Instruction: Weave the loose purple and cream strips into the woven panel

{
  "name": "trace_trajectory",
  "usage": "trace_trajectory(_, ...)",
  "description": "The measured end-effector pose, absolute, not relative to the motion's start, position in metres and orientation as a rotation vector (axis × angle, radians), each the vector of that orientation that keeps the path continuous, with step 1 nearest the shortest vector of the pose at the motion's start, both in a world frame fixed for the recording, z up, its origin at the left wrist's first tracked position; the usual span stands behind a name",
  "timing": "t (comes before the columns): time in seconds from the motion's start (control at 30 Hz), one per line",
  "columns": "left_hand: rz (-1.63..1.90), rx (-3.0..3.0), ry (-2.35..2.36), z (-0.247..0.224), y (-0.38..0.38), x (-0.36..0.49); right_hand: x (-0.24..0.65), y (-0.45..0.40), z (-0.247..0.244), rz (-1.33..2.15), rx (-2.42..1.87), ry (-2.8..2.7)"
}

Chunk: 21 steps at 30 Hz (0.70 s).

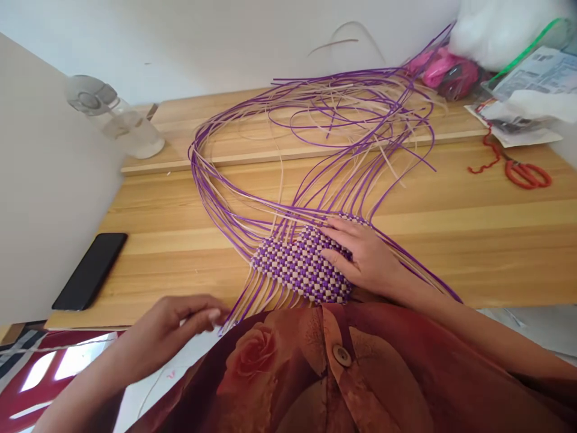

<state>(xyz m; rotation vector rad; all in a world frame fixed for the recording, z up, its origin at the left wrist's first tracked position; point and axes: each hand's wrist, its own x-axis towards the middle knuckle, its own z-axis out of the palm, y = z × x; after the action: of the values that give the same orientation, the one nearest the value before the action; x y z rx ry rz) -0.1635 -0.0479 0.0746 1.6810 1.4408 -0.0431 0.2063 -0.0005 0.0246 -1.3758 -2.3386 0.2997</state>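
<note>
Right hand [367,255]: lies on the right part of the woven piece, fingers stretched out, thumb apart from them, not clamped on it.
Left hand [180,325]: beside the lower left strand ends, thumb and forefinger close together; blur hides whether they pinch a strand.
Woven piece [300,267]: purple and beige, at the front edge of the tabletop [473,240], against the patterned red shirt [383,361].
Long strands [196,156]: purple and beige, running from the piece's far side and looping over the back of the tabletop.
Left side: black smartphone [90,270] lying flat; clear bottle with grey lid [130,129] behind it, on the raised back board [175,144].
Right side: red-handled scissors [527,174], red yarn [491,159] beside them; pink bundle [444,69] and white plastic bag [489,30] farther back.
</note>
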Motion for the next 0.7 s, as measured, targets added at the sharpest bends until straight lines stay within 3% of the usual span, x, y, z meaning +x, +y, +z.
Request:
trace_trajectory(0.2,0.645,1.972,1.114,0.062,0.025,-0.066,0.213,0.025,0.017,0.243,-1.411,-2.084)
trace_trajectory(0.43,0.926,2.08,1.172,0.009,0.045,0.006,0.213,0.028,-0.002,0.218,-1.364,-2.229)
trace_trajectory(0.7,0.954,2.214,1.229,0.004,0.042,0.001,0.203,0.05,0.024,0.354,-1.5,-2.284)
